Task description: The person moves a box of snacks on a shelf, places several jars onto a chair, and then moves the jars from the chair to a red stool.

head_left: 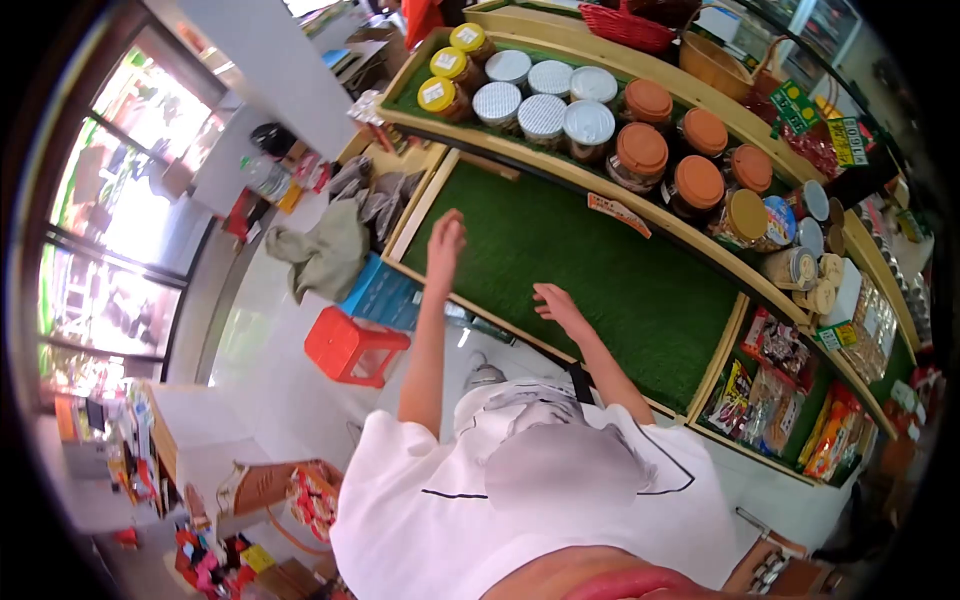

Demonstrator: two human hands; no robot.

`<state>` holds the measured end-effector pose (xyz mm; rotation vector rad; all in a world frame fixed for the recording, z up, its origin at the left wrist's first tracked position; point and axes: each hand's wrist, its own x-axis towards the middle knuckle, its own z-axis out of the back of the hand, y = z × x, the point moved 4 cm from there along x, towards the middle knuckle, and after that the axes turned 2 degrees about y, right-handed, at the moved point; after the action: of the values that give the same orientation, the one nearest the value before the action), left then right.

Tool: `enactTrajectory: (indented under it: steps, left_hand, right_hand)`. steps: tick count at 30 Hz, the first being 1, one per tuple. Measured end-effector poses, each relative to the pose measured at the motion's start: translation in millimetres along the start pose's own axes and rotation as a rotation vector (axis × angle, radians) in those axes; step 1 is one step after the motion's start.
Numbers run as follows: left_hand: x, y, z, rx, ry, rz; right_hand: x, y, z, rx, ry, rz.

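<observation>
My left hand point(447, 240) is raised over the left end of a shelf tray lined with green artificial turf point(620, 285). Its fingers are loosely bent, and I see nothing in them. Farther right, my right hand point(558, 306) hovers by the tray's near edge, fingers stretched out and holding nothing. Beyond both hands runs a raised shelf of lidded jars. It carries yellow-lidded jars point(450, 63), white-lidded jars point(543, 116) and orange-lidded jars point(641, 152). An orange-and-white label point(618, 214) hangs on that shelf's front edge.
Packaged snacks point(770, 400) fill the compartment at the right. To the left stand a red plastic stool point(352, 345), a blue crate point(380, 292) and a draped grey-green cloth point(322, 248). A wooden chair point(275, 490) is at lower left. Baskets point(715, 65) sit at the back.
</observation>
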<state>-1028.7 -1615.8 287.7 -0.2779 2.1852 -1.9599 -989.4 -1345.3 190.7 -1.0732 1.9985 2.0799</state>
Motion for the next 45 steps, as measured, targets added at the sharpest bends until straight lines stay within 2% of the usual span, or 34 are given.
enactTrajectory:
  steps: [3, 7, 11, 12, 15, 17, 19, 24, 27, 30, 31, 32, 34, 35, 36, 37, 38, 39, 40, 41, 42, 43, 45]
  left_hand:
    - [68.2, -54.9, 7.2, 0.036, 0.044, -0.123]
    - [143.9, -82.0, 20.6, -0.009, 0.174, -0.234]
    - [208.0, -115.6, 40.1, -0.006, 0.284, -0.398]
    - [220.4, -134.5, 43.8, -0.013, 0.297, -0.347]
    - [276.3, -173.3, 40.7, 0.107, 0.336, -0.470]
    - [318.9, -188.5, 26.7, 0.191, 0.382, -0.495]
    - [368.1, -180.8, 9.6, 0.111, 0.471, -0.285]
    - [425.9, -159.4, -32.8, -0.027, 0.668, 0.044]
    - [443.7, -141.5, -47.1, -0.090, 0.831, 0.158]
    - [452.5, -138.9, -61.5, -0.128, 0.861, 0.082]
    - [451.7, -146.2, -61.7, -0.128, 0.867, -0.011]
    - [443.8, -158.9, -57.8, -0.115, 0.864, 0.004]
    - [437.2, -178.4, -54.6, -0.146, 0.829, -0.152]
    - [453.2, -176.1, -54.0, -0.080, 0.879, -0.260]
    - [468.6, -178.4, -52.8, -0.249, 0.947, -0.188]
    - [466.7, -200.1, -55.2, -0.231, 0.921, -0.126]
    - [439.0, -239.7, -49.7, -0.295, 0.890, -0.141]
    - [402.4, -282.2, -47.1, -0.234, 0.860, -0.268]
    - [406.7, -301.3, -51.4, -0.288, 0.870, -0.340]
    - [396.6, -326.4, -52.1, -0.261, 0.751, -0.334]
    - [380.2, -342.1, -51.0, 0.048, 0.704, -0.747]
    - [362.3, -355.7, -47.4, 0.314, 0.513, -1.147]
    - [298.1, -392.4, -54.2, -0.075, 0.664, -0.794]
  right_hand:
    - [20.9, 64.0, -26.4, 0.065, -0.072, 0.112]
    - [44.4, 144.0, -62.4, 0.100, -0.199, 0.239]
    - [70.1, 245.4, -93.3, 0.148, -0.303, 0.465]
    - [84.1, 269.9, -93.9, 0.149, -0.331, 0.502]
    - [116.5, 362.7, -79.0, 0.019, -0.451, 0.745]
    - [138.1, 421.6, -65.7, -0.239, -0.635, 0.805]
    - [176.1, 458.0, -47.0, -0.354, -0.794, 0.859]
    - [243.7, 496.7, -27.9, -0.616, -0.757, 0.618]
    - [258.7, 502.4, -29.9, -0.613, -0.763, 0.565]
    - [270.8, 503.4, -23.0, -0.665, -0.801, 0.604]
    - [273.4, 504.0, -18.2, -0.696, -0.830, 0.620]
    - [270.1, 509.4, -20.7, -0.704, -0.843, 0.491]
    - [283.2, 512.3, -28.6, -0.524, -0.808, 0.741]
    - [279.7, 519.6, -38.8, -0.435, -0.790, 0.857]
    - [276.6, 526.0, -48.2, -0.354, -0.763, 0.971]
    - [250.3, 540.8, -58.5, -0.478, -1.011, 1.173]
    - [223.0, 551.8, -66.8, -0.457, -0.908, 0.982]
    - [169.7, 565.0, -89.0, -0.437, -0.859, 0.947]
    - [149.0, 572.4, -93.1, -0.389, -0.876, 1.090]
    - [129.5, 577.1, -94.8, -0.378, -0.872, 1.169]
    - [97.0, 582.1, -104.6, -0.365, -0.831, 1.196]
    - [71.6, 584.2, -110.7, -0.316, -0.788, 1.311]
    - [19.9, 587.6, -129.3, -0.309, -0.764, 1.461]
